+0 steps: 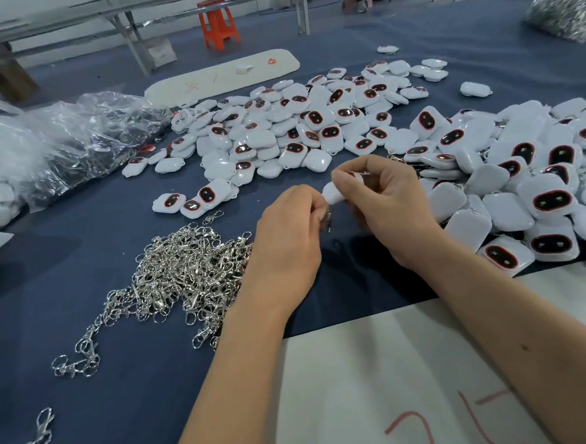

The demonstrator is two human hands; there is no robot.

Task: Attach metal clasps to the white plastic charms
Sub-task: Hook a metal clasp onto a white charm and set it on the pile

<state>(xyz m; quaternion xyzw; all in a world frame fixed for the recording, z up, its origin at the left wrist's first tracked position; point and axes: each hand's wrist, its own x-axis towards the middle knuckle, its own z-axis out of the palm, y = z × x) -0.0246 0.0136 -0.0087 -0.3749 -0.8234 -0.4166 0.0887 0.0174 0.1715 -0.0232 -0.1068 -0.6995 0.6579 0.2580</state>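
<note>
Blue table point(123, 386); right hand point(383, 202) pinches half-hidden charm point(331, 193), left hand point(291, 242) clasp point(328, 219).

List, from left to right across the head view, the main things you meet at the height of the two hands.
Crumpled plastic bags → pile of metal clasps → left hand, pinching a clasp → right hand, holding a white charm → heap of white charms.

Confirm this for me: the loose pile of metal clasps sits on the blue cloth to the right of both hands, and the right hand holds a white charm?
Not quite. The head view shows the pile of metal clasps on the blue cloth to the left of both hands. The right hand does hold a white charm; the left hand pinches a clasp.
</note>
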